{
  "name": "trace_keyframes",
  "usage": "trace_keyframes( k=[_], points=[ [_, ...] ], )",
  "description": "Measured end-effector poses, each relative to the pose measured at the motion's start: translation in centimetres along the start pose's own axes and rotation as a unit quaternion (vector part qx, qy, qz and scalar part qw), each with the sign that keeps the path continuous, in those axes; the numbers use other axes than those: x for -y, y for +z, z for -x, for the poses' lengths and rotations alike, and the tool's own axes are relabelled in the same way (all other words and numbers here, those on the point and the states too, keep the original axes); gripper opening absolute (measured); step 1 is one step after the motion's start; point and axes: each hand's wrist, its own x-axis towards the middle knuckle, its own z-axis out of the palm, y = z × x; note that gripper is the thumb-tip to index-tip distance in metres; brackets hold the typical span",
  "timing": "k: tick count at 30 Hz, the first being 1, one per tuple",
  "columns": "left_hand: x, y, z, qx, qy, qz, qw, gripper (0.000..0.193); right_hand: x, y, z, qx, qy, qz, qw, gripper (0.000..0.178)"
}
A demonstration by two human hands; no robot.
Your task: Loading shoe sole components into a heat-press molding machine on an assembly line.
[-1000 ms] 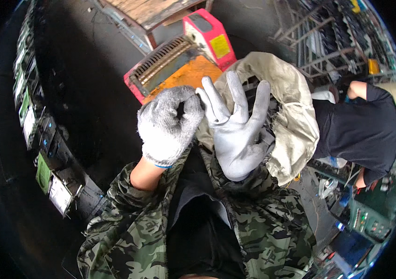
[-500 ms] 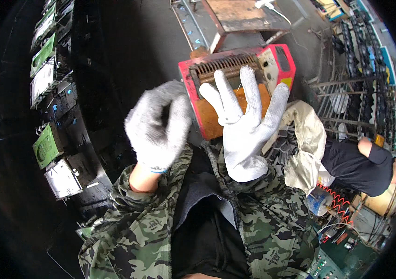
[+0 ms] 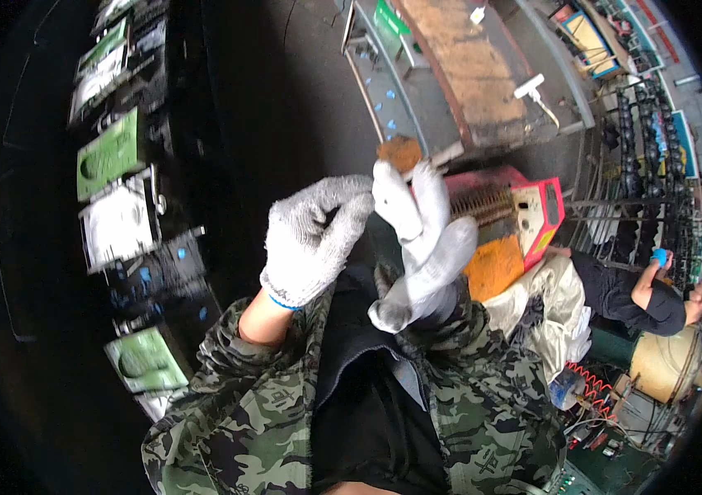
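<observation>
A white knitted glove covers my left hand (image 3: 309, 239), its blue-edged cuff at the wrist. Thumb and forefinger are closed in a pinch, right against a fingertip of the other glove. Whatever lies between those tips is too small to make out. My right hand (image 3: 425, 243), in a matching white glove, is raised beside it with the fingers partly stretched and apart. Nothing shows in its palm. Behind the right hand stands a red machine (image 3: 549, 214) with a ribbed row and an orange-brown surface, partly covered by the glove.
Green and white mould plates (image 3: 112, 154) line dark machinery on the left. A worn brown-topped table (image 3: 450, 58) carries a white power strip (image 3: 530, 86). A cream cloth (image 3: 553, 301) lies near my right arm. Beyond it, a person in black (image 3: 627, 289) holds something blue.
My view has swung, so the red machine sits further right. The right hand's fingers have gone from widely spread to partly bent, and my left hand has come up against its fingertip.
</observation>
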Motion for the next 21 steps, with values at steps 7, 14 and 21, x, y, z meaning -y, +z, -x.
trace_keyframes(
  k=[7,14,21],
  points=[
    [5.1,-2.3,-9.7,0.05,0.171,-0.257,0.95,0.01,-8.0,0.1,-1.0,-0.089,0.156,0.051,0.983,0.115],
    [7.8,-3.8,-22.3,0.081,0.156,-0.351,0.92,0.014,-17.8,-1.8,-7.7,-0.138,0.132,0.037,0.981,0.103],
    [10.0,-10.3,-38.8,-0.035,0.227,-0.391,0.891,0.016,-32.2,-3.9,-20.8,-0.12,0.063,-0.015,0.991,0.108]
  ],
)
